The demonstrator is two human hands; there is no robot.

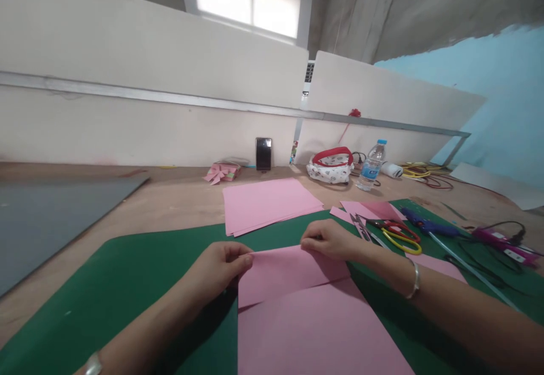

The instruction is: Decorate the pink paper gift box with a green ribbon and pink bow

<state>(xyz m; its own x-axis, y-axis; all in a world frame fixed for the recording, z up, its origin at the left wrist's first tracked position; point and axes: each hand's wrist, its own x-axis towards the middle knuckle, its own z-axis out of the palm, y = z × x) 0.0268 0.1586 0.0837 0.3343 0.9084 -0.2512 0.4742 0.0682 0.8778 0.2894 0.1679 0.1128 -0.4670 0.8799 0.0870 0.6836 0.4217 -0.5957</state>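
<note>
A sheet of pink paper point(314, 329) lies in front of me on a green cutting mat point(140, 267). Its far part is folded over toward me, making a flap point(293, 276) across the width. My left hand point(223, 264) pinches the left end of the fold between thumb and fingers. At the right end of the same fold, my right hand point(325, 239) is closed on the paper edge. Just beyond both hands rests a stack of pink sheets point(272, 202).
On the right lie scissors point(399, 236), a blue glue gun point(429, 225) and a pink power strip point(505, 246). Farther back stand a water bottle point(371, 168), a white and red pouch point(330, 168), a phone point(263, 154) and folded pink paper pieces point(221, 172). A grey board point(55, 216) is at left.
</note>
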